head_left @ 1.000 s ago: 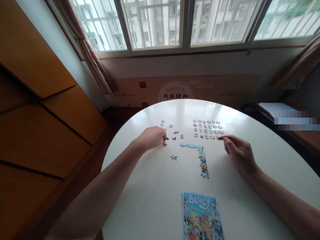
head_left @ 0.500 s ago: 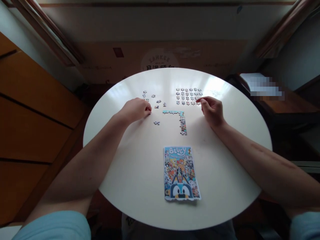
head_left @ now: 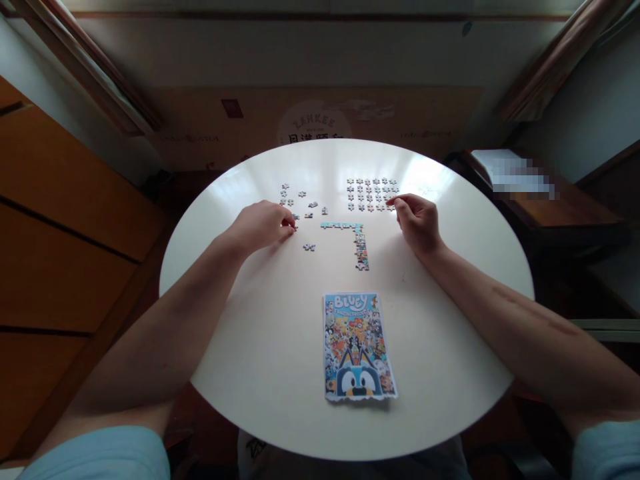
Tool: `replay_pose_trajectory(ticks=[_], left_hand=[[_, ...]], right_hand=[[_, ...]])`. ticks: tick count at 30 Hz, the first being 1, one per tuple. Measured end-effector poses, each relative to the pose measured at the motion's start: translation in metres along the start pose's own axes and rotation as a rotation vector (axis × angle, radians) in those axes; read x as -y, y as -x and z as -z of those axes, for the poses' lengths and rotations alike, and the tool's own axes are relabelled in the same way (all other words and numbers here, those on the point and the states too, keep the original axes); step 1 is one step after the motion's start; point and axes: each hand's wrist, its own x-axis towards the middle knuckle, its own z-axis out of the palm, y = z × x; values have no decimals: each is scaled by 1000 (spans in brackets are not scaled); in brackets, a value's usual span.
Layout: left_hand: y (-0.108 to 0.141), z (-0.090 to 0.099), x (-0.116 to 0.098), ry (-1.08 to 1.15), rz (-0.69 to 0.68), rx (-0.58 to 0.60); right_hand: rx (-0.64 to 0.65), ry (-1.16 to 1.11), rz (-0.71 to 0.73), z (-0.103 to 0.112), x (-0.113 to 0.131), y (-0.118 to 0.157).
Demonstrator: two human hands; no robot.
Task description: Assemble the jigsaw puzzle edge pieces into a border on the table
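My left hand is at the left of the loose puzzle pieces, its fingers closed together on a small puzzle piece at the fingertips. At the right, my right hand is curled, with its index fingertip by the lower right corner of the rows of puzzle pieces; whether it pinches one is too small to tell. Between the hands lies a joined L-shaped strip of pieces, blue along the top and multicoloured down the right side. A single piece lies left of the strip.
A colourful Bluey picture sheet lies near the front of the round white table. Behind the table's right edge stands a brown side table with papers on it. Orange-brown cabinet panels are at the left.
The whole view has shifted slightly. My left hand has drawn back a little, and a piece now shows by its fingertips. My right hand stays by the rows.
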Motion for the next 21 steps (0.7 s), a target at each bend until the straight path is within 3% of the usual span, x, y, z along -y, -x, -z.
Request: replay_pose_trajectory(ticks=[9,14,21], left_hand=[[13,9,8,192,-9,53],[18,13,14,178,57,28],[20,10,4,153,28,58]], right_hand=[[42,-24,-27,2,12,8],[66,-28,-15,3,18,11],[87,-11,-41,6,23,9]])
